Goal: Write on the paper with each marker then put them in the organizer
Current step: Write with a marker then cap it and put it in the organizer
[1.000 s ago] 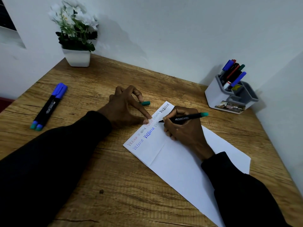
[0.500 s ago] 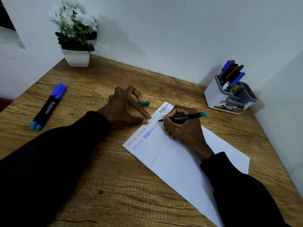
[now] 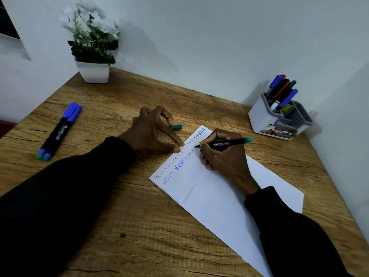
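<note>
A white sheet of paper (image 3: 215, 198) lies slanted on the wooden desk, with two rows of coloured handwriting along its upper left edge. My right hand (image 3: 223, 158) grips a black marker (image 3: 229, 143) with a teal end, its tip on the second row of writing. My left hand (image 3: 153, 132) presses thumb and forefinger on the paper's left edge and pinches a teal cap (image 3: 176, 127) under curled fingers. A white and grey organizer (image 3: 277, 118) at the back right holds several markers (image 3: 281, 92). Two blue-capped markers (image 3: 59, 130) lie side by side on the desk at the left.
A white pot with white flowers (image 3: 92, 45) stands at the back left corner of the desk (image 3: 139, 226). Walls close off the back and the right side. The desk's left edge runs close to the two loose markers.
The marker tip in my right hand has shifted slightly along the second row of writing. My left hand stays in place on the paper's edge.
</note>
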